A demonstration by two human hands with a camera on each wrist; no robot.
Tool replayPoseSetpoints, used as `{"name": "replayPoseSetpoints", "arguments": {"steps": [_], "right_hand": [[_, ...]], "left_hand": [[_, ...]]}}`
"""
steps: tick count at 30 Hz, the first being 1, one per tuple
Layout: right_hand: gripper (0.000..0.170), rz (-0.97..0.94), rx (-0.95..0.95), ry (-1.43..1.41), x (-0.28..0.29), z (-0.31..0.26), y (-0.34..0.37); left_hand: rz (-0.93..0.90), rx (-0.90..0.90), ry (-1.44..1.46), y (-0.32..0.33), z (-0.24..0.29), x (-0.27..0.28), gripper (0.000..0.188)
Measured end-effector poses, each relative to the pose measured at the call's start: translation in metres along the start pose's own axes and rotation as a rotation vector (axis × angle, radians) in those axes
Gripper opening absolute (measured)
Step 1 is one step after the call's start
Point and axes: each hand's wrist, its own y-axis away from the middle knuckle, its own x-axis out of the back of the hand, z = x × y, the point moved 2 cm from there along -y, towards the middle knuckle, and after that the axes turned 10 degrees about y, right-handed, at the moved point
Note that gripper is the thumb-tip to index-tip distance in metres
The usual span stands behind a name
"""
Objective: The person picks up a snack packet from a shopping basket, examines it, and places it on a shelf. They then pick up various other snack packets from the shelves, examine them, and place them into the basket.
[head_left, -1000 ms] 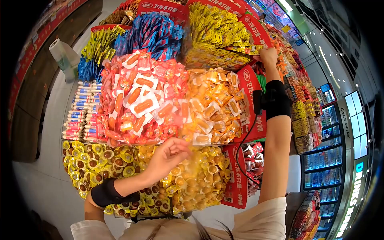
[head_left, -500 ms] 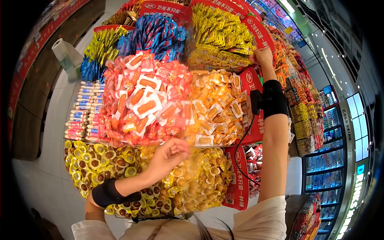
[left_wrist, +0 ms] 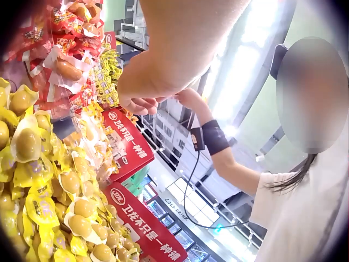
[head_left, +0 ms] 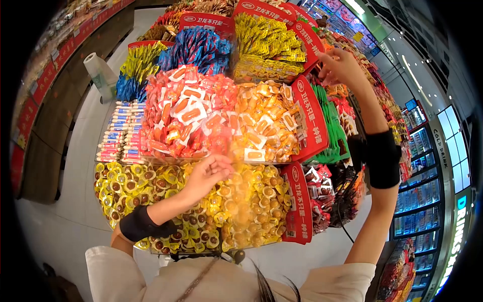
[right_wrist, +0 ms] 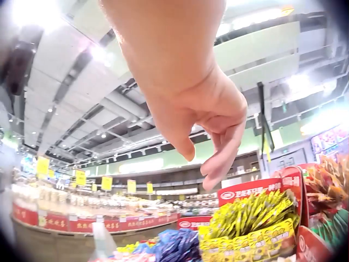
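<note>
My left hand (head_left: 207, 177), empty with fingers loosely bent, hovers over the front of the display, close above the yellow-wrapped eggs (head_left: 261, 201) and the red-wrapped sausages (head_left: 188, 116). My right hand (head_left: 342, 69) is raised at the back right, beside the red card divider (head_left: 308, 43) of the yellow snack packets (head_left: 269, 38). In the right wrist view its thumb and fingers hang loosely apart with nothing between them, above the yellow packets (right_wrist: 251, 218).
Orange-wrapped sausages (head_left: 271, 121) fill the middle bin, with green packets (head_left: 329, 126) behind a red card (head_left: 309, 118). Blue packets (head_left: 196, 50) stand at the back left. A roll of plastic bags (head_left: 98, 73) is at the far left; drink fridges (head_left: 417, 191) line the right.
My right hand has let go of the yellow packets' right end and moved up and to the right, away from them. The left hand hardly moves. The head view has shifted slightly.
</note>
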Motion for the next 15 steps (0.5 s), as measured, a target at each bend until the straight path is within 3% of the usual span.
{"name": "replayPoseSetpoints", "arguments": {"steps": [7, 8, 10, 15], "right_hand": [[0.024, -0.185, 0.102, -0.075, -0.030, -0.018, 0.167], [0.022, -0.193, 0.214, -0.095, -0.036, -0.014, 0.187], [0.021, -0.264, 0.069, -0.117, -0.044, -0.009, 0.217], [0.022, -0.326, 0.077, -0.137, -0.071, 0.034, 0.252]], "left_hand": [[-0.002, -0.002, -0.047, 0.032, -0.003, -0.011, 0.021], [0.006, -0.003, -0.044, 0.035, -0.004, -0.012, 0.021], [0.011, -0.003, -0.044, 0.041, -0.009, -0.014, 0.021], [0.067, 0.032, -0.029, 0.056, -0.023, -0.024, 0.021]]}}
